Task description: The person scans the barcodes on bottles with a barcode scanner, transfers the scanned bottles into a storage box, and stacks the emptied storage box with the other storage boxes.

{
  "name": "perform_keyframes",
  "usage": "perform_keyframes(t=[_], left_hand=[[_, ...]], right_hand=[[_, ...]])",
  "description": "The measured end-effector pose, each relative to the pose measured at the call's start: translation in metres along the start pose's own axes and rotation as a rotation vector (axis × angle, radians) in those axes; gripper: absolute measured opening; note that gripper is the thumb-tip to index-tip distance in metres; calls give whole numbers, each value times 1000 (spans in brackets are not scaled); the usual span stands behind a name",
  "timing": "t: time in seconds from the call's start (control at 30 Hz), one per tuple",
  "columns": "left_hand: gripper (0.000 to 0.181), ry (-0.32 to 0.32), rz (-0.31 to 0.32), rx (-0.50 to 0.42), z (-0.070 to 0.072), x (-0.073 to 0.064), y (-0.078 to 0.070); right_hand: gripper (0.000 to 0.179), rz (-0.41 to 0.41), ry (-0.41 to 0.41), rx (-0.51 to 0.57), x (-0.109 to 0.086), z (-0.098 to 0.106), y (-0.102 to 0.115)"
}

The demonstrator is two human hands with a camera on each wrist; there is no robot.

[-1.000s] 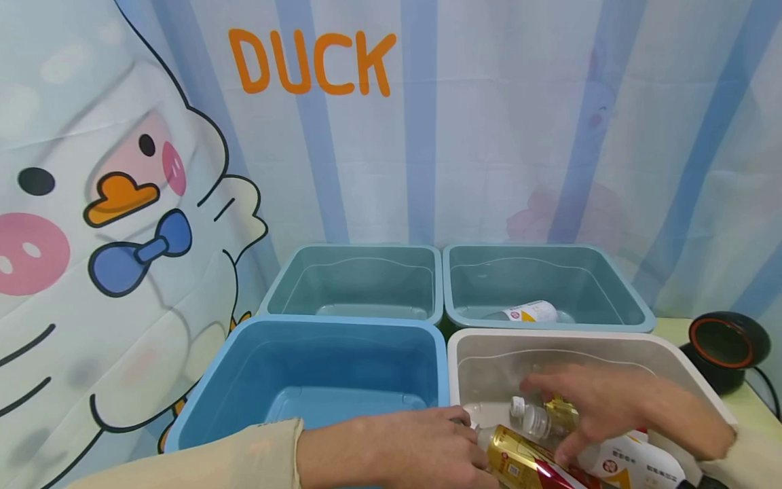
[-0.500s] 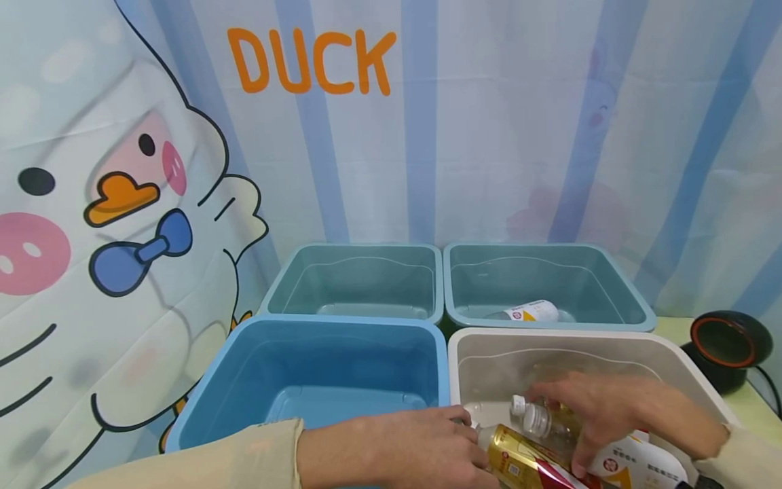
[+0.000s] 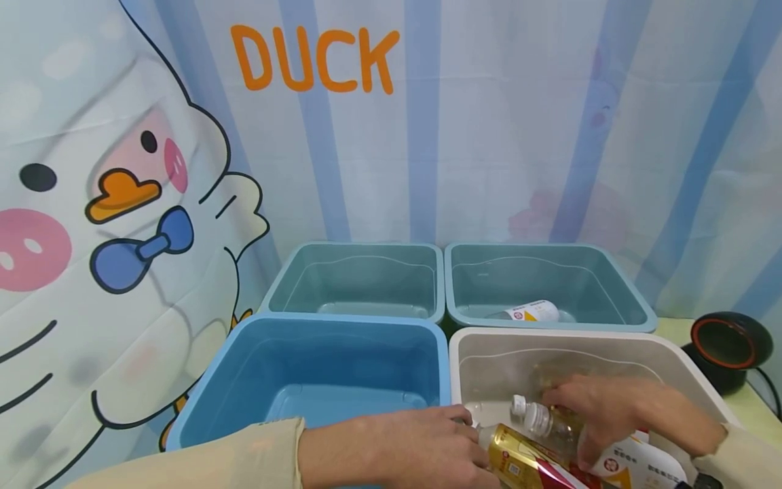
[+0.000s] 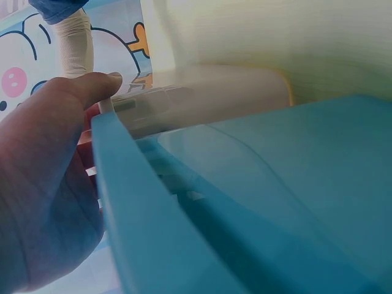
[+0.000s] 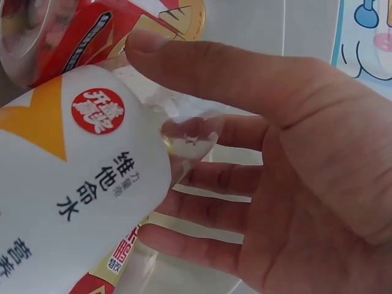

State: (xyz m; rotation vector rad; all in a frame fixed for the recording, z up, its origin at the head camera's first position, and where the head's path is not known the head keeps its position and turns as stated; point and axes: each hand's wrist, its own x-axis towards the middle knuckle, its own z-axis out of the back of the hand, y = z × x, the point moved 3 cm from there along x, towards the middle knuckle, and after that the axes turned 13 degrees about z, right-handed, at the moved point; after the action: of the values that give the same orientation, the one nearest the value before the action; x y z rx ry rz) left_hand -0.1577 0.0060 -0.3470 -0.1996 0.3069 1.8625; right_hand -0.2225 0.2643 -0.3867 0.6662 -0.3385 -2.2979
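My left hand (image 3: 415,448) lies over the rims where the blue bin (image 3: 305,320) and the beige bin (image 3: 568,335) meet. In the left wrist view its thumb lies at the rim's corner; the fingers are partly hidden. My right hand (image 3: 623,411) reaches into the beige bin among bottles and cans. In the right wrist view its thumb and fingers stand apart around the clear end of a white-labelled bottle (image 5: 79,177); a firm grip does not show. Close by lie a gold-and-red can (image 3: 519,458) and a clear bottle with white cap (image 3: 534,418).
Two teal bins stand behind, the left one (image 3: 360,246) and the right one (image 3: 550,248). A white-labelled bottle (image 3: 533,311) lies in the right one. A black device with a cord (image 3: 727,353) stands at the far right. A duck-print curtain (image 3: 476,136) hangs behind.
My right hand has shifted slightly right and lower in the beige bin, its fingers drawing a little closer together. The left hand stays put.
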Motion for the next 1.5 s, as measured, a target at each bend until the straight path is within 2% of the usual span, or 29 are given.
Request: perform_keyframes(t=[0.2,0.3,0.47,0.6,0.7,0.8,0.9,1.03,1.13,1.23,1.33,1.5], left_hand=[[41,10,-3,-25,1,2,1],[41,13,-4,-26,1,3,2],[41,31,1,-58,1,4,4],[43,49,3,-87,1,4,6],[43,55,4,-85,2,5,7],[42,56,2,-50,2,6,6],[39,54,0,-11,2,6,5],[38,59,-1,9,2,6,5],[38,62,1,12,1,7,5],[38,64,2,13,1,7,6],[38,68,5,19,1,8,5],[40,74,12,5,0,8,6]], right_hand=[[62,52,-4,-32,-3,-1,-3],[67,65,-8,-54,-4,0,-4],[89,48,-1,39,-6,5,-6],[97,100,-24,118,-5,9,-6],[90,202,-73,156,-5,12,-5],[77,344,-131,202,-6,15,-5],[75,440,-177,243,-8,18,-5],[83,466,-262,230,-11,23,-6],[79,503,-354,228,-12,27,-7],[70,540,-429,268,-13,31,-6],[63,511,-476,326,-15,34,-5],[62,434,-552,377,-19,41,-4]])
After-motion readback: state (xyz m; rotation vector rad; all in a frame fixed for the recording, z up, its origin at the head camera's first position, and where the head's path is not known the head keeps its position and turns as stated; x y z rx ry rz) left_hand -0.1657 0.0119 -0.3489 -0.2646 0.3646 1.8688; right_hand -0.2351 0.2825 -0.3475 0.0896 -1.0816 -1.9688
